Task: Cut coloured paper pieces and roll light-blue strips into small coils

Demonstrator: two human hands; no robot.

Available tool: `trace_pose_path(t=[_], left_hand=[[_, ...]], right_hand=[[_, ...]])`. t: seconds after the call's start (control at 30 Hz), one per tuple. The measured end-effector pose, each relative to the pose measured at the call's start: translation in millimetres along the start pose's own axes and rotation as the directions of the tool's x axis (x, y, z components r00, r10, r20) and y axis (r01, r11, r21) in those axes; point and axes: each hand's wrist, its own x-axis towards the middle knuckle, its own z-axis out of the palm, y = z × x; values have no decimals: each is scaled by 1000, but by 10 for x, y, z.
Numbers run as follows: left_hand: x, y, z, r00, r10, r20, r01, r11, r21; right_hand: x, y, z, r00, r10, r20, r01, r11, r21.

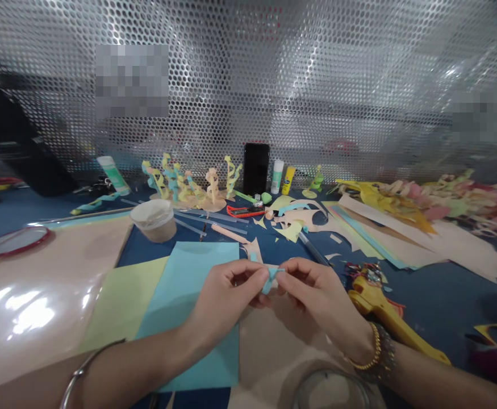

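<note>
Between my two hands, near the middle of the view, is a small folded piece of light blue paper [269,278]. My left hand [235,287] pinches its left side between thumb and forefinger. The thumb and fingers of my right hand [312,289] are closed on its right end. Both hands are above a brown-pink sheet [274,346]. A light blue sheet [205,267] lies partly under my left wrist, overlapping a pale green sheet [120,301].
Small paper figures [171,182], a white cup [154,220], a phone [256,168], glue sticks [277,176] and a red cutter [246,211] are farther back. At right are a yellow tool [384,315] and coloured paper [444,244]. A round clear object [331,392] sits near the front.
</note>
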Motion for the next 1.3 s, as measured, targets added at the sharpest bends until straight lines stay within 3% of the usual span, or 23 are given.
trace_pose_path(t=[0.23, 0.63, 1.3], left_hand=[[-5, 13, 20, 1000, 2, -29, -1, 1000, 19], [-16, 12, 10, 998, 54, 12, -55, 989, 139], [-17, -17, -9, 996, 86, -32, -81, 987, 140]], right_hand=[[-21, -9, 9, 1000, -14, 5, 14, 1000, -15], [-30, 1, -6, 1000, -13, -2, 12, 999, -32], [-19, 6, -17, 999, -38, -3, 37, 999, -32]])
